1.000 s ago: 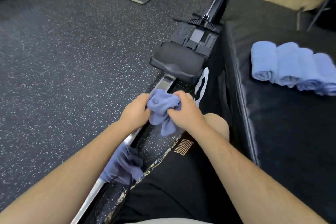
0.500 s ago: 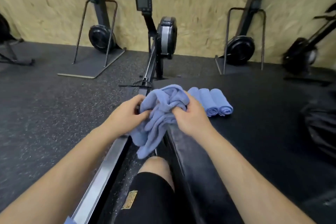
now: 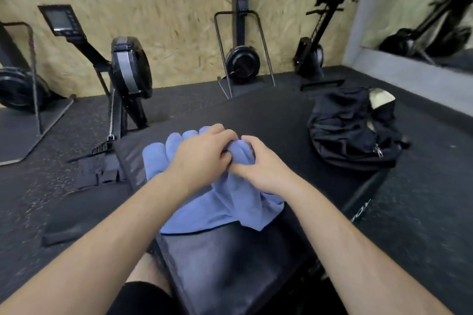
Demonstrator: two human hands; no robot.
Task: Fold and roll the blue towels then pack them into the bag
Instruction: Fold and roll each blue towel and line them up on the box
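Blue towel (image 3: 230,210) pinched by left hand (image 3: 202,156) and right hand (image 3: 263,169), half-hiding rolled towels (image 3: 153,158); bag (image 3: 350,130) apart.

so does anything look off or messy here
Only the loose towel, bunched and crumpled in the left hand and right hand on the pad, unlike the neat rolled towels behind it. Nothing spilled or damaged.

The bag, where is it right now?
In the head view, the black bag sits at the right of the mat, beyond the right hand.
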